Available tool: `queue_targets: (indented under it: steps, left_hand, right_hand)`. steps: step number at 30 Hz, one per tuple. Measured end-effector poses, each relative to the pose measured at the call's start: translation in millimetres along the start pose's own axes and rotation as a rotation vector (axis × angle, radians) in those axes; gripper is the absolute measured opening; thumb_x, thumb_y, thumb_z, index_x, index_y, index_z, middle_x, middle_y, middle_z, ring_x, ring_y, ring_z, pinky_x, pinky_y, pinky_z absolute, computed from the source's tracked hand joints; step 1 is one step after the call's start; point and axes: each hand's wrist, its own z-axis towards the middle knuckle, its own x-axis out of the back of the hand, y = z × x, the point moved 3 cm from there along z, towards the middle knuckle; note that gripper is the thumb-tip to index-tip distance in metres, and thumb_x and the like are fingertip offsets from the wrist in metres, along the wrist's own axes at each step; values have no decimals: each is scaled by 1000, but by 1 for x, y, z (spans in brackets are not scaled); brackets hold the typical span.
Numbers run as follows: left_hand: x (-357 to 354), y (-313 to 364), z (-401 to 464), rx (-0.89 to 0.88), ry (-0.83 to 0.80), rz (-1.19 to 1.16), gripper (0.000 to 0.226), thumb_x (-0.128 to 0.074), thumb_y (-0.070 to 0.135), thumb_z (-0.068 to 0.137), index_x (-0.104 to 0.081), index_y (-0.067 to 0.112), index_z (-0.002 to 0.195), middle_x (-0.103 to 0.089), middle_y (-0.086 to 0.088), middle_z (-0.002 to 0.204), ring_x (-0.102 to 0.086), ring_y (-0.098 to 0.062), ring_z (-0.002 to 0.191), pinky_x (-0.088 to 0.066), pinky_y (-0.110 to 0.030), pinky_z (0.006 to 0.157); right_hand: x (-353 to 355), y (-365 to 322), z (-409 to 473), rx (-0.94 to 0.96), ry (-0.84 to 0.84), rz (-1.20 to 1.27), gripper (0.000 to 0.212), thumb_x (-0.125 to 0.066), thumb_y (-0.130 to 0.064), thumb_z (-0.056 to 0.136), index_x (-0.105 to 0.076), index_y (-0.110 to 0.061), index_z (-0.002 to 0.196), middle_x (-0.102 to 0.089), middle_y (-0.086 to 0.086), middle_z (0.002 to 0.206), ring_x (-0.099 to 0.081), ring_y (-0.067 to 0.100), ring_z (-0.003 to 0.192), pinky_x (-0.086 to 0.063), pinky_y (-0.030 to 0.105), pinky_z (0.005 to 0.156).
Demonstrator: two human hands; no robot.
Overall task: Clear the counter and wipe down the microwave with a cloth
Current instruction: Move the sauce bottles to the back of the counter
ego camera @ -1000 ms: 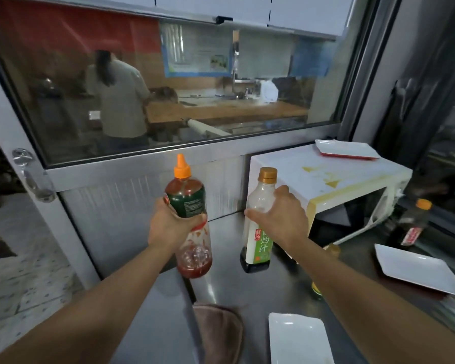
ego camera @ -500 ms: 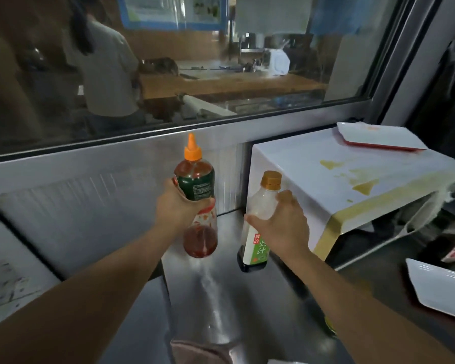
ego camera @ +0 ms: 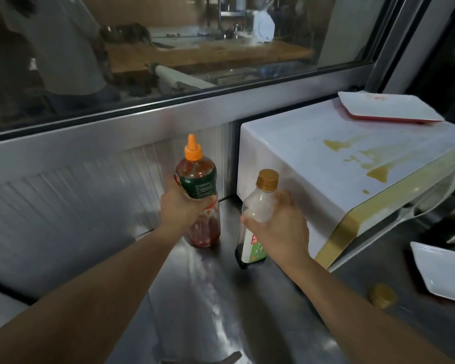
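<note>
Beside the stained microwave (ego camera: 339, 164) on the steel counter (ego camera: 195, 298), the larger red sauce bottle (ego camera: 198, 193) is gripped mid-body by the left hand (ego camera: 180, 208), the smaller, probably light and slippery, gold-capped bottle (ego camera: 258, 214) by the right hand (ego camera: 279, 229).

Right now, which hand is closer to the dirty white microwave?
Right. The right hand, holding the gold-capped bottle, is just beside the microwave's left side. The left hand grips the red sauce bottle farther left, beyond that bottle.
</note>
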Motion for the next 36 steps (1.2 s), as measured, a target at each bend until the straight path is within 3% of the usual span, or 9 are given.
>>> queue_targets:
  steps: [8, 13, 18, 24, 27, 29, 32, 36]
  left_hand:
    - [-6, -17, -3, -26, -36, 9, 86, -91, 31, 51, -42, 20, 121, -57, 8, 105, -52, -9, 92, -42, -23, 77]
    - [-4, -18, -4, -20, -75, 18, 88, -90, 31, 53, -40, 19, 124, -60, 2, 115, -56, -17, 102, -40, -24, 79]
    - [1, -15, -1, -20, -247, 1, 97, -90, 26, 53, -35, 21, 132, -52, 12, 109, -51, -10, 99, -42, -26, 83]
    - [13, -20, 14, 11, -537, -237, 113, -85, 0, 57, -18, 25, 145, -43, 9, 133, -43, -12, 121, -43, -33, 95]
    - [9, -25, 15, 21, -602, -215, 103, -80, -8, 60, -25, 22, 142, -52, 5, 128, -47, -17, 123, -44, -28, 87]
    - [7, -26, 13, 4, -579, -190, 97, -80, -8, 61, -31, 20, 139, -55, 4, 124, -50, -16, 120, -44, -26, 85]
    - [6, -24, 11, -61, -555, -181, 92, -84, -4, 58, -39, 18, 136, -59, 1, 124, -56, -15, 116, -47, -39, 98]
    - [3, -25, 6, -133, -354, -59, 94, -91, 18, 52, -43, 14, 133, -53, -8, 130, -54, -23, 119, -45, -46, 101]
  right_hand:
    - [-10, 6, -3, -19, 23, -16, 64, -76, -54, 60, -45, -17, 103, -44, -8, 87, -53, 18, 78, -39, 26, 64]
    - [-13, 4, -5, -20, 35, -34, 64, -76, -52, 60, -45, -15, 102, -43, -7, 87, -44, 14, 74, -36, 26, 63]
    - [-13, 4, -7, -64, 36, -19, 64, -76, -51, 61, -45, -16, 104, -42, -7, 86, -44, 14, 74, -36, 26, 64]
    - [-18, 7, -11, -66, 42, -19, 64, -76, -51, 60, -45, -16, 103, -43, -6, 85, -47, 14, 74, -39, 26, 63]
    - [-21, 9, -14, -75, 42, -13, 63, -77, -49, 59, -46, -17, 102, -45, -6, 86, -46, 15, 73, -39, 26, 63]
    - [-23, 10, -16, -87, 38, -3, 63, -78, -48, 59, -47, -16, 103, -46, -5, 87, -46, 15, 74, -39, 27, 63]
    - [-26, 9, -17, -86, 29, 3, 64, -79, -47, 59, -47, -16, 105, -48, -4, 90, -47, 15, 76, -41, 28, 64]
    - [-29, 8, -17, -79, 26, -1, 65, -80, -48, 60, -48, -15, 106, -48, -3, 92, -46, 15, 77, -41, 28, 65]
